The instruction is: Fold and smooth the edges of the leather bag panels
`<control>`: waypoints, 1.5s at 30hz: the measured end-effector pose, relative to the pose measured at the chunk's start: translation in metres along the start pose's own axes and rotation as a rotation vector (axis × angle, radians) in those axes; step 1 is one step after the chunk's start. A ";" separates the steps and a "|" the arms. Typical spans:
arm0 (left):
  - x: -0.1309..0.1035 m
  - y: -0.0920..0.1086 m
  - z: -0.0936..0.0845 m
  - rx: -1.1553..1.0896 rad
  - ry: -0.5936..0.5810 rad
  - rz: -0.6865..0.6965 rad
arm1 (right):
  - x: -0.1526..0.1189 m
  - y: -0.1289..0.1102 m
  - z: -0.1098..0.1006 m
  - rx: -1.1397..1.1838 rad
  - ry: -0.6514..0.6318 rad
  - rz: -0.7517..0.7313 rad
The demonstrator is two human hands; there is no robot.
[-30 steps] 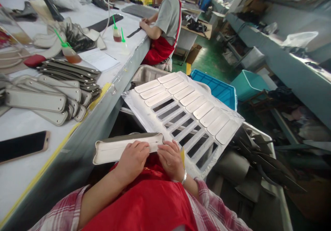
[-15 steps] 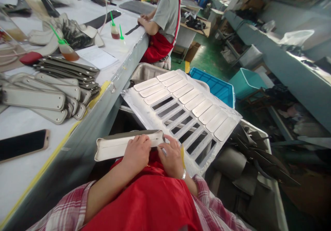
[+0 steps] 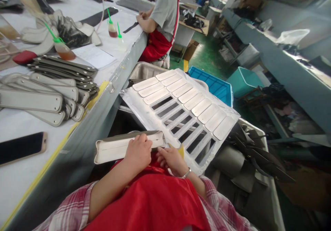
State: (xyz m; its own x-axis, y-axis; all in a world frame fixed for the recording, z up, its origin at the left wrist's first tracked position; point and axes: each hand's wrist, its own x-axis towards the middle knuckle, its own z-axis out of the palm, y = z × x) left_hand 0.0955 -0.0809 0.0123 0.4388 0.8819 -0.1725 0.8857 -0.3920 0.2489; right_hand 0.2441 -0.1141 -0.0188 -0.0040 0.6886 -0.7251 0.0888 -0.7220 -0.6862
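Observation:
A long trough-shaped leather piece (image 3: 111, 149), white inside and grey outside, with raised edges, lies across my lap. My left hand (image 3: 138, 151) is closed over its right half, with fingers curled inside the trough. Just below the right end is my right hand (image 3: 172, 158), fingers curled and thumb side toward the piece's lower edge. Whether that hand pinches the edge or something small is hidden. Right beside it stands a slotted white board (image 3: 152, 112), with several rounded white strips (image 3: 190, 94) laid in rows on its far part.
On the left table (image 3: 64, 139) are stacked grey strips with rivets (image 3: 33, 100), a phone (image 3: 22, 148) and a glue bottle (image 3: 62, 48). A co-worker (image 3: 164, 17) sits at the table's far end. Blue crate (image 3: 210, 86) behind the board; dark leather pieces (image 3: 230, 162) fill a bin at right.
My right hand has dropped from the piece's right end to just below it, its fingers now curled. My left hand stays on the piece. The view has shifted slightly.

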 end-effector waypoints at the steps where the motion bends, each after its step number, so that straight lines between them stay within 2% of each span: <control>1: 0.001 0.000 -0.001 -0.002 -0.006 0.004 | -0.001 0.000 0.003 0.078 -0.007 0.021; 6: 0.003 -0.004 -0.002 -0.009 -0.002 0.034 | -0.002 -0.002 0.017 0.318 -0.044 0.084; 12: 0.011 -0.007 -0.002 -0.043 0.015 0.046 | 0.003 -0.002 0.032 0.352 -0.055 0.080; 15: 0.006 -0.017 -0.003 -0.157 0.016 0.067 | 0.003 -0.001 0.035 0.383 -0.033 0.052; 18: -0.011 -0.036 -0.007 -0.349 0.156 0.054 | -0.001 0.000 0.035 0.423 -0.005 0.046; 20: -0.023 -0.048 -0.011 -0.358 0.220 0.064 | -0.003 0.001 0.035 0.425 0.003 0.039; 22: -0.032 -0.054 -0.013 -0.269 0.174 0.085 | -0.004 0.001 0.036 0.418 0.013 0.023; 25: -0.037 -0.052 -0.012 -0.130 0.085 0.077 | -0.004 0.001 0.040 0.414 0.040 0.038; 28: -0.034 -0.047 -0.010 -0.053 0.088 0.062 | -0.004 0.000 0.044 0.394 0.043 0.060; 37: -0.025 -0.046 -0.012 -0.052 0.075 -0.010 | -0.001 -0.008 0.056 0.388 0.038 0.098; 45: -0.017 -0.049 -0.012 -0.049 0.065 -0.013 | 0.003 -0.014 0.067 0.394 0.030 0.160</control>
State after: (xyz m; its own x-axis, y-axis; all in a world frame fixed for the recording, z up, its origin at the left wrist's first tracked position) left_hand 0.0428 -0.0729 0.0148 0.4151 0.9026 -0.1143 0.8820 -0.3684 0.2938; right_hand 0.1766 -0.1061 -0.0156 0.0082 0.5636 -0.8260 -0.3013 -0.7863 -0.5395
